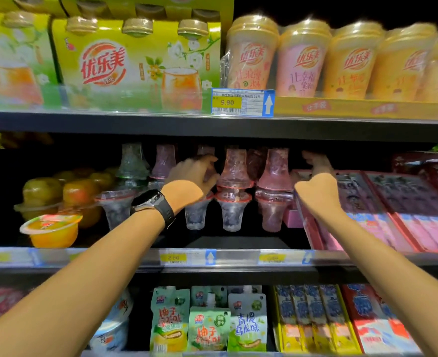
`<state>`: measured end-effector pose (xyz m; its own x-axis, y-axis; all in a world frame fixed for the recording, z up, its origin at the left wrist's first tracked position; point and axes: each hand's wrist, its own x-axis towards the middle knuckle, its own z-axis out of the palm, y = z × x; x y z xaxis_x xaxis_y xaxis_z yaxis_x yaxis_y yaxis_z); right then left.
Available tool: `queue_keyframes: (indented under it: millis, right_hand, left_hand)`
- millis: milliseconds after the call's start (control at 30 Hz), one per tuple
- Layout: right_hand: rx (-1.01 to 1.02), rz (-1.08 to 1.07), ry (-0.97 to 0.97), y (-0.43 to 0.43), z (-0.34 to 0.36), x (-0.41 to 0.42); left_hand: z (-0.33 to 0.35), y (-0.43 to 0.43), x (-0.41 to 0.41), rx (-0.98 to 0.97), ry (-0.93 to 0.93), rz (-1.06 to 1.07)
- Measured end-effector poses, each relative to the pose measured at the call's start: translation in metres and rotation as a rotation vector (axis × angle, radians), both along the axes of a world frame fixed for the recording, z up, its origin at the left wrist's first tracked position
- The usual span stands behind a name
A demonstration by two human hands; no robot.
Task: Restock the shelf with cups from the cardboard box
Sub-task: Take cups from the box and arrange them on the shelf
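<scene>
Clear cone-shaped jelly cups stand on the middle shelf (238, 243) in stacks of two, the upper one turned upside down on the lower. One pink-tinted stack (234, 189) is in the centre and another (274, 186) is to its right. My left hand (189, 181), with a black watch on the wrist, reaches in and curls its fingers round an upside-down cup (205, 150) that sits over a lower cup (196, 215). My right hand (318, 184) is just right of the right-hand stack, fingers stretched towards the back and thumb near the stack's rim. The cardboard box is out of view.
More cup stacks (132, 176) stand to the left, beside orange fruit-jelly tubs (50, 228). Pink flat boxes (393, 210) fill the shelf to the right. Milk-tea cups (303, 60) and yellow packs (135, 63) sit on the shelf above; pouches (207, 325) are below.
</scene>
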<state>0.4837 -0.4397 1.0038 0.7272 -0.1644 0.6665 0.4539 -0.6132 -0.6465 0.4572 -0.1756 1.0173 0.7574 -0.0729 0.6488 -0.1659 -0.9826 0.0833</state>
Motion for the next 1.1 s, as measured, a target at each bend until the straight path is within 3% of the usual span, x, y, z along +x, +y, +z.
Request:
queue_keyframes:
  millis: [200, 300, 467, 833, 1100]
  right_hand:
    - [-0.209, -0.074, 0.034, 0.02, 0.001, -0.026]
    - [-0.406, -0.105, 0.062, 0.027, 0.008, -0.033]
    - [-0.652, -0.064, -0.108, 0.04, 0.026, -0.027]
    - [-0.504, -0.23, -0.021, 0.03, -0.022, -0.041]
    - [-0.211, -0.087, 0.05, 0.021, -0.016, -0.034]
  left_hand:
    - [-0.007, -0.009, -0.018, 0.083, 0.033, 0.084]
    - [-0.011, -0.01, -0.02, 0.085, 0.058, 0.112]
    - [-0.019, -0.007, -0.014, 0.137, 0.002, 0.103]
    - [-0.034, -0.004, -0.014, 0.179, -0.099, 0.12]
    - [-0.019, -0.023, -0.016, 0.022, -0.035, 0.101]
